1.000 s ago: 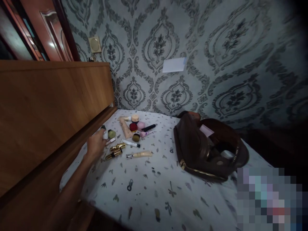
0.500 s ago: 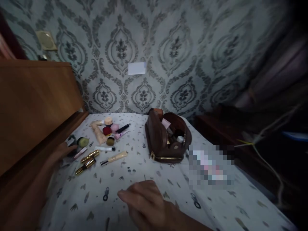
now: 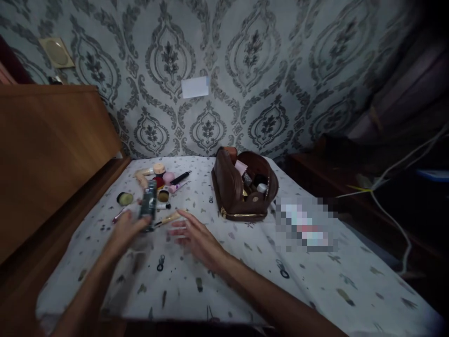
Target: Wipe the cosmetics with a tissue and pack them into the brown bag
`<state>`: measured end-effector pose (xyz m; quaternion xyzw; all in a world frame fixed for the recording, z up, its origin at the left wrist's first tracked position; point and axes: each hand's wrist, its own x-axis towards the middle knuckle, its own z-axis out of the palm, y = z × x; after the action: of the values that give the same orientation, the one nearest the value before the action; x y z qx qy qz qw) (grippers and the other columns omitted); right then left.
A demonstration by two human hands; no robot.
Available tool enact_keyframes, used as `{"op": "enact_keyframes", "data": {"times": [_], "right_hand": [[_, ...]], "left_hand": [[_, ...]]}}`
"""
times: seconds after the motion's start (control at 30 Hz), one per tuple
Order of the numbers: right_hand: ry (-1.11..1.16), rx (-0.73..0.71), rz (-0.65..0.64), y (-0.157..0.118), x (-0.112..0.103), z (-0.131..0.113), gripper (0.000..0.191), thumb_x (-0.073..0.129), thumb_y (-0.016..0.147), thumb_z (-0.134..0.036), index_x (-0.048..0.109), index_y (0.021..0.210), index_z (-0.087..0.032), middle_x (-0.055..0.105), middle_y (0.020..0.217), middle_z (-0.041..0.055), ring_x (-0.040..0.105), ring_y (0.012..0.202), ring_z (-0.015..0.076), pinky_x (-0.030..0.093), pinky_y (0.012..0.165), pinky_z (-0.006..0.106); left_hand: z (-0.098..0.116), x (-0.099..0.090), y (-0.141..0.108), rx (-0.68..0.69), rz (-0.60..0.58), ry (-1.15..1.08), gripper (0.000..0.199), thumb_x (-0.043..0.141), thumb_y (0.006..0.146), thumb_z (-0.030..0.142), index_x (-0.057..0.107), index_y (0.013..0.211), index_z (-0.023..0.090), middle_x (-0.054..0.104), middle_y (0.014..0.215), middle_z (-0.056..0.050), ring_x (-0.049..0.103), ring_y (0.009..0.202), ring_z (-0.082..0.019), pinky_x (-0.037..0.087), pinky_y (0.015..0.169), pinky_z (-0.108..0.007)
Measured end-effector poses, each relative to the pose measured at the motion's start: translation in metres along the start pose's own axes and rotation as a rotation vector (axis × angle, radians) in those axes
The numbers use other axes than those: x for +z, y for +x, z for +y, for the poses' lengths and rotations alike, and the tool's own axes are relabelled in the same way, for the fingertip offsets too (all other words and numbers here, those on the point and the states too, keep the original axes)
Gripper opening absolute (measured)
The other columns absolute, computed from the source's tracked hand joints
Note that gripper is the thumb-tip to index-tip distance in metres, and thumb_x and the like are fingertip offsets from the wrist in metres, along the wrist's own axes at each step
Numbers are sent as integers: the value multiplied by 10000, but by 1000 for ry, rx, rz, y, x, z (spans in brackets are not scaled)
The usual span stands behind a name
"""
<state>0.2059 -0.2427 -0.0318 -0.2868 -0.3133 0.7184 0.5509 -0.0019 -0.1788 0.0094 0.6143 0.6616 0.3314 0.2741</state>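
Note:
My left hand (image 3: 128, 230) is closed on a dark green flat item (image 3: 149, 203), which is blurred and held upright above the cosmetics on the patterned cloth. To its right, my right hand (image 3: 196, 236) is open, fingers spread toward the item and holding nothing. A beige tube (image 3: 170, 218) lies just behind my right fingertips. Around the green item are a green-topped round jar (image 3: 125, 199), a brown round pot (image 3: 163, 195), a pink sponge (image 3: 169, 178), a black pen-like stick (image 3: 181, 178) and a beige jar (image 3: 159, 169).
An open brown bag (image 3: 242, 192) holding small cosmetics stands at the back centre-right. A pixelated item (image 3: 305, 224) lies to its right. A wooden cabinet (image 3: 52, 159) borders the left side, and pale cables (image 3: 396, 220) hang at the right.
My left hand has brought the green item rightward from the cloth's left edge. My right hand has moved up and left, and its fingers have opened. The view has shifted slightly.

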Motion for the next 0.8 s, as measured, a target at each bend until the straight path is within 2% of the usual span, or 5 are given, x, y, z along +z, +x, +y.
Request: {"op": "enact_keyframes", "data": {"times": [0.13,0.27,0.4,0.6,0.8], "right_hand": [[236,125,95,8,6,8,444,624,855,-561,640,1165,-243,718,1016,36,672,896,188,532,790,314],[344,205,177,7,-5,6,474,451,945,-587,680,1004,-176,737,870,56,679,825,204,542,787,328],[410,236,216,7,-11,4,508,348,993,-561,668,913,-175,699,706,33,640,631,161,547,658,303],[293,248,175,1,-3,17,440,475,953,-553,669,942,-157,723,810,62,673,693,160,553,689,296],[311,185,247,-2,-1,18,466,480,925,-598,648,1162,-235,743,976,44,685,951,214,542,886,379]], "left_hand": [[31,64,-48,380,-134,50,560,629,735,329,548,1271,191,714,1043,-95,683,903,-288,545,793,-401],[30,76,-70,606,-82,-9,559,615,798,280,494,1340,218,606,1319,-139,584,1200,-316,487,977,-446],[36,56,-65,554,-33,-172,321,477,913,325,595,1174,181,669,1148,-86,624,1076,-244,478,984,-404],[58,67,-45,262,80,-421,527,352,978,551,637,1175,153,654,1222,-111,533,1267,-260,349,1149,-409],[35,103,-70,574,-138,-245,503,384,1006,394,396,1482,231,298,1600,-86,258,1484,-224,229,1226,-407]]}}
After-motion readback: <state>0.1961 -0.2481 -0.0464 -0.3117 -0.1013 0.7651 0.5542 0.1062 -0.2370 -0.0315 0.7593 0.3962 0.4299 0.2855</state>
